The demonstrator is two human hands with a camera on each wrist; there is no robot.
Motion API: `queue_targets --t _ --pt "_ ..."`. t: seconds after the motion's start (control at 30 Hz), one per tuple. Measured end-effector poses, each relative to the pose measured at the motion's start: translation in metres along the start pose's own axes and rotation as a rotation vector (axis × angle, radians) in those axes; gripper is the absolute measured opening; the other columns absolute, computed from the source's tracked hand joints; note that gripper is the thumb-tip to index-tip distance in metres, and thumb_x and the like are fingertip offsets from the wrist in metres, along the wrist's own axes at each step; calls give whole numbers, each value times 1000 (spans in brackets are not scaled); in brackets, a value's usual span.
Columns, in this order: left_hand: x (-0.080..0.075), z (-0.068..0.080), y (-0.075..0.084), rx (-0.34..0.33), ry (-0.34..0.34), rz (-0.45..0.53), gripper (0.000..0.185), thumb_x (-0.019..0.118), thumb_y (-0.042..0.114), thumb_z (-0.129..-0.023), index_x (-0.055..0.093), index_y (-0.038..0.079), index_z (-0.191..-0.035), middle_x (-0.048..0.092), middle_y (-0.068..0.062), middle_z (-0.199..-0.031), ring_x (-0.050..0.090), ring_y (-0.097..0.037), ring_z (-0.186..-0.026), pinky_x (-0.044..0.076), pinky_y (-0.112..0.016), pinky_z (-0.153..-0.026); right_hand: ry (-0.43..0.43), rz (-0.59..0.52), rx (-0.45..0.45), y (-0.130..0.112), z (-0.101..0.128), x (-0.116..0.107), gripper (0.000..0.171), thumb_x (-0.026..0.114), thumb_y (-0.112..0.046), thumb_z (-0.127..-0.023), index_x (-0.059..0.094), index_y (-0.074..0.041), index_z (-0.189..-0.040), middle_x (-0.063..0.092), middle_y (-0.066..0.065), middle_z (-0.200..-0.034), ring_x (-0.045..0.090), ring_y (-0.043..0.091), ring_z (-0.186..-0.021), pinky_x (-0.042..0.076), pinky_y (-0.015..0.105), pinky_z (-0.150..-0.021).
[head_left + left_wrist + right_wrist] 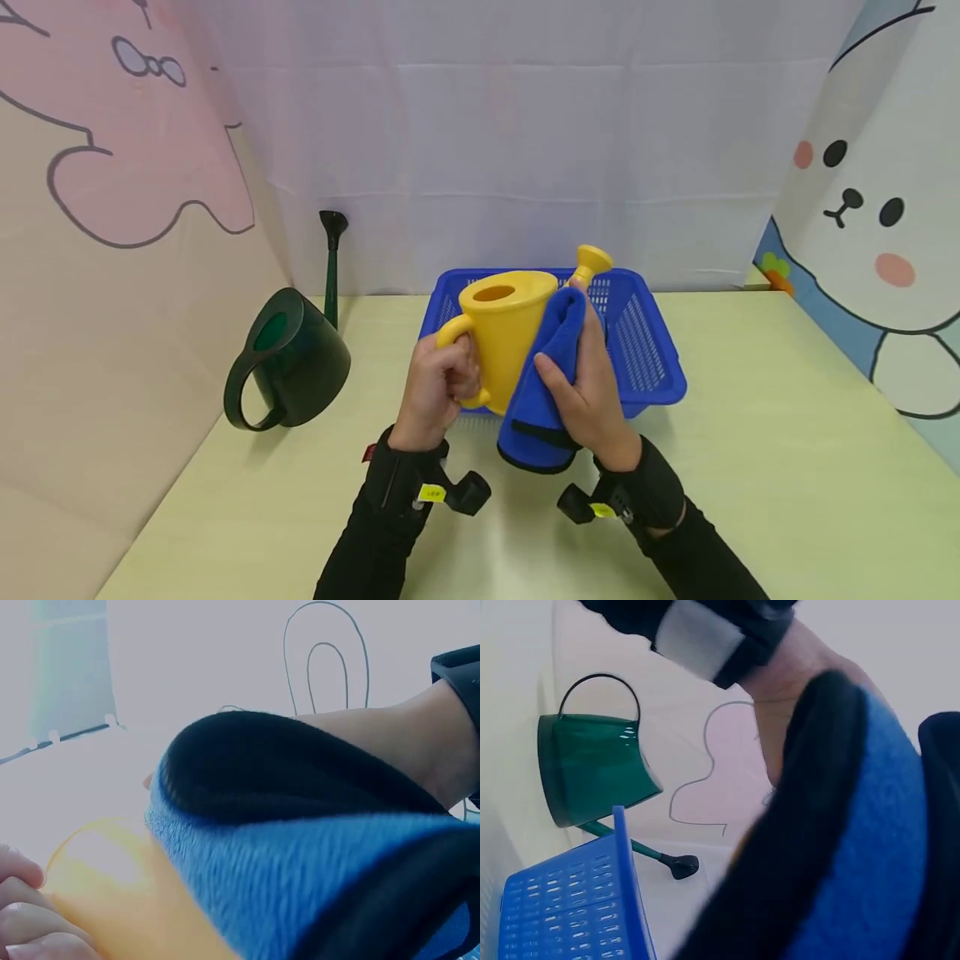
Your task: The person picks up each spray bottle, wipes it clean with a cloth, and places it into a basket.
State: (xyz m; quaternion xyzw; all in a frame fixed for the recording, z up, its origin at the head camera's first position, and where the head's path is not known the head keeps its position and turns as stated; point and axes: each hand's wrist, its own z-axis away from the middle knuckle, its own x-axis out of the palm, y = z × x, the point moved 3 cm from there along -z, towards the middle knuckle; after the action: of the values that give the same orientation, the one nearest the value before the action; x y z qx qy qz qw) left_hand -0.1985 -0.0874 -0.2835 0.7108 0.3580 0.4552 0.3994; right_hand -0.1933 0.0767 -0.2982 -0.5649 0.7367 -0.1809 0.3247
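In the head view a yellow watering can is held up in front of a blue basket. My left hand grips its handle, fingers curled round it. With my right hand I hold a folded blue cloth with black edging against the can's spout side. The can's spout head shows above the cloth, while the lower spout is hidden. From the left wrist, the cloth lies against the yellow can. The cloth fills the right side of the right wrist view.
A dark green watering can stands at the left of the pale yellow table, its long spout pointing up and back. The blue perforated basket sits behind my hands. Fabric walls with cartoon animals enclose the back and sides.
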Motion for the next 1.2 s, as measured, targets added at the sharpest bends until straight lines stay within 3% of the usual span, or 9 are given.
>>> queue_targets --t 0.1,0.27,0.47,0.67,0.77,0.93,1.07,1.2 --pt "-1 -2 0 -1 19 -10 27 34 -3 -74 34 16 -54 33 8 -47 29 -8 -37 25 -21 -41 11 72 -36 -1 0 4 73 45 -32 -91 7 -2 -146 19 14 -150 31 27 -130 24 49 -110" --pt "-2 -3 -2 2 38 -16 26 35 -2 -74 35 16 -55 34 9 -47 30 -7 -37 26 -21 -41 97 330 -193 -10 5 14 78 36 -52 -92 10 0 -145 17 22 -149 21 33 -137 17 52 -111" --pt "-1 -5 -7 -27 58 -19 26 35 -3 -75 35 14 -55 33 9 -48 29 -6 -37 25 -19 -39 149 616 -306 -19 15 30 72 36 -50 -93 21 -1 -142 25 26 -144 21 40 -136 19 68 -100" --pt "2 -6 -9 -90 129 -45 22 37 1 -79 39 12 -60 34 8 -49 28 -5 -37 25 -18 -39 121 789 -384 -22 21 37 64 29 -50 -94 33 -1 -135 34 27 -137 25 41 -132 18 63 -103" --pt "3 -5 -9 -101 123 -37 23 36 1 -79 38 12 -59 33 9 -48 27 -5 -36 25 -19 -39 110 772 -384 -22 21 35 62 29 -48 -95 35 0 -134 33 27 -138 25 41 -133 19 63 -102" --pt "5 -4 -8 -80 84 -25 26 35 -1 -77 36 13 -56 33 8 -47 28 -7 -36 24 -20 -39 121 641 -345 -20 19 28 62 33 -45 -95 30 -1 -140 28 25 -143 24 39 -135 21 66 -100" --pt "4 -1 -6 -66 75 -34 27 34 -1 -77 35 14 -55 33 8 -46 29 -8 -36 25 -21 -40 123 433 -299 -16 13 17 64 34 -44 -95 25 -1 -142 25 23 -146 25 36 -136 21 58 -107" --pt "4 2 -3 -46 59 -20 26 34 -1 -76 35 15 -55 33 9 -46 29 -8 -36 24 -21 -40 70 157 -200 -9 5 6 64 37 -38 -95 19 1 -143 23 20 -148 28 28 -135 22 38 -113"
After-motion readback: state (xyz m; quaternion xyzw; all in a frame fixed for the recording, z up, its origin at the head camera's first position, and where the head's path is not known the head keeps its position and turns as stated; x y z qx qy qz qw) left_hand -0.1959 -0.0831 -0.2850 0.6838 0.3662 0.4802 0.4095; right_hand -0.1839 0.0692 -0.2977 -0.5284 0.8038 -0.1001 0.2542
